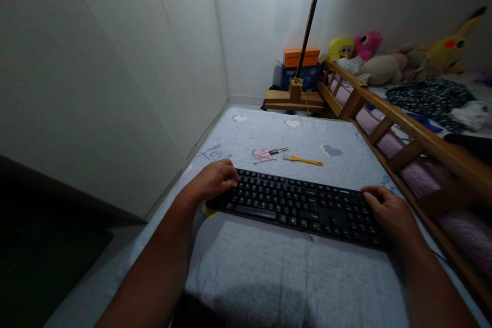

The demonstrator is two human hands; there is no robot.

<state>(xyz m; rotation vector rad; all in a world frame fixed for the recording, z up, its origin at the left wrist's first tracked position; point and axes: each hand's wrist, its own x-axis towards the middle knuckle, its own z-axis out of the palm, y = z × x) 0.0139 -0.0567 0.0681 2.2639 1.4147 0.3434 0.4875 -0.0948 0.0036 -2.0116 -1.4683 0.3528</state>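
- Nearest the camera, 2 bare forearms (165,248) reach in from the bottom corners, ending in 1 left hand (218,178) and 1 right hand (395,211).
- Left fingers are curled tight at the far left corner of a long black plastic keyboard (294,205), gripping it; the right hand's thumb and fingers clasp its right end.
- Between them lies the keyboard, its long axis running from hand to hand, the right end slanting nearer the camera; each hand is at its own short end, so neither is nearer overall (whether its underside is lifted anywhere, I cannot tell).
- Beneath is 1 pale blue-grey cloth (269,256) printed with hearts.
- Just beyond the keyboard's far edge lie 1 flat brush with a yellow handle (304,160) and, left of it, 1 slim metal tool with a black grip (277,151); thin pale sticks (265,160) lie beside that, too small to count.
- Farther off stand 1 orange box (302,57) on 1 dark blue box (288,79), plus 1 black pole (310,18) on a wooden base (280,99).
- Rightward runs 1 brown wooden rail (402,113).
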